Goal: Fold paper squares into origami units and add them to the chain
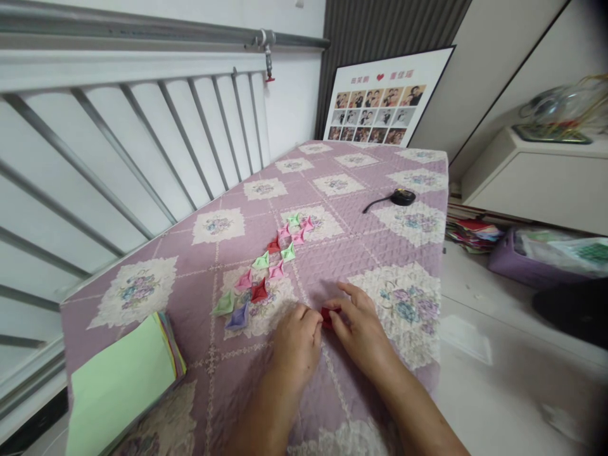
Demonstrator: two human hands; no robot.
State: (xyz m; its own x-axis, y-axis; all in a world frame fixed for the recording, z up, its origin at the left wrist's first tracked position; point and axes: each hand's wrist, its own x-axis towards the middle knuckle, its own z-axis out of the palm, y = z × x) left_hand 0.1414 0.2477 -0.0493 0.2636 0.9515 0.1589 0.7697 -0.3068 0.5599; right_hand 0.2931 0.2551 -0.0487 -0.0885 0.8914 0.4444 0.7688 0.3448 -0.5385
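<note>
You are pinching a small red paper piece [327,318] on the quilted cloth [332,266], left hand [298,335] and right hand [363,326] closing on opposite sides; it is probably handling light and crushable, favouring edge grips, and is looking matte, partly hidden.

And it's pinkish mauve right across the quilted fabric cover [332,256], broken up by cream patches of blue and purple flowers! Pink, red, violet and pale green light up the small folded paper shapes [259,291], deep red on the creased paper piece [327,318], mint green topping the multicoloured rectangular paper stack [121,383]!
</note>
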